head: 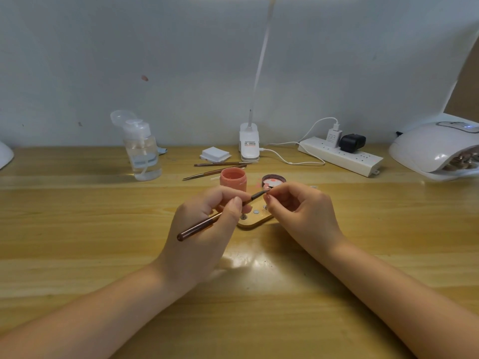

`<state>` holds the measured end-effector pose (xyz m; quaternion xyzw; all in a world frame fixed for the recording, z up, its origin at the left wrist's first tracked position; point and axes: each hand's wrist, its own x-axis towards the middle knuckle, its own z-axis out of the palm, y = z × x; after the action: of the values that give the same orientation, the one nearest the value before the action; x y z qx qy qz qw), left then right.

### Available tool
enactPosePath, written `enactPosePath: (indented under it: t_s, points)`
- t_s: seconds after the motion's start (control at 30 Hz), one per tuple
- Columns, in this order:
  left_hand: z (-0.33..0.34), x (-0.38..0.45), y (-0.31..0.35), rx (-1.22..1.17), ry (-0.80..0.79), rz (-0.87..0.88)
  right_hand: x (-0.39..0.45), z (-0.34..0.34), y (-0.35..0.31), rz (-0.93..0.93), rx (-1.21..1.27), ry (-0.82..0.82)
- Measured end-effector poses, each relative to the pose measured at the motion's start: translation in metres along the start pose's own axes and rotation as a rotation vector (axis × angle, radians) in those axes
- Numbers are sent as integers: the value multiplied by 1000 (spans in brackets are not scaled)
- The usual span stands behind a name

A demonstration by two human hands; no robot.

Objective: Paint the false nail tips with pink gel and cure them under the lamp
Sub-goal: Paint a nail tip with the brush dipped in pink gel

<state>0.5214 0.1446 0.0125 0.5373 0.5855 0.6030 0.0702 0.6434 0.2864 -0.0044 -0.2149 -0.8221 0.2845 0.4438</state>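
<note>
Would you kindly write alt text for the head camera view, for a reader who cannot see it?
Over a wooden table, the left hand grips a brush whose tip meets a small nail tip pinched by the right hand. Behind them stand an open pink jar and its lid; a curing lamp sits far right.

Probably a home nail desk, curing lamp (438, 149), gel pot (233, 180), power strip (342, 156)

Two hands work over the table: the left hand (204, 224) grips one brush (220, 216), the right hand (298, 211) pinches what may be one nail tip (267, 189) at the bristles. Just beyond that grip stand one pink jar (233, 180) and one lid (274, 180); farther back lie two spare brushes (220, 168). One holder plate (255, 220) sits under the grip. One curing lamp (435, 149) stands far right.
</note>
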Motion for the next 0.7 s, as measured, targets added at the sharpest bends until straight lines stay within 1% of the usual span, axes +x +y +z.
enactPosePath:
  t_s: [0.13,0.23,0.43,0.53,0.6,0.7]
  points:
    - [-2,2,-1,-4,48,1,0,-1,0,8,4,-1]
    - [-1,1,-1,11,20,31,0,-1,0,17,7,-5]
    - [-3,0,-1,-28,38,-13,0,-2,-1,51,24,1]
    - [-1,0,0,-10,-3,12,0,-2,-1,49,27,-10]
    - [-1,1,-2,16,-17,0,0,-2,-2,47,25,-11]
    - [-3,2,-5,7,25,-50,1,-2,-2,53,25,-5]
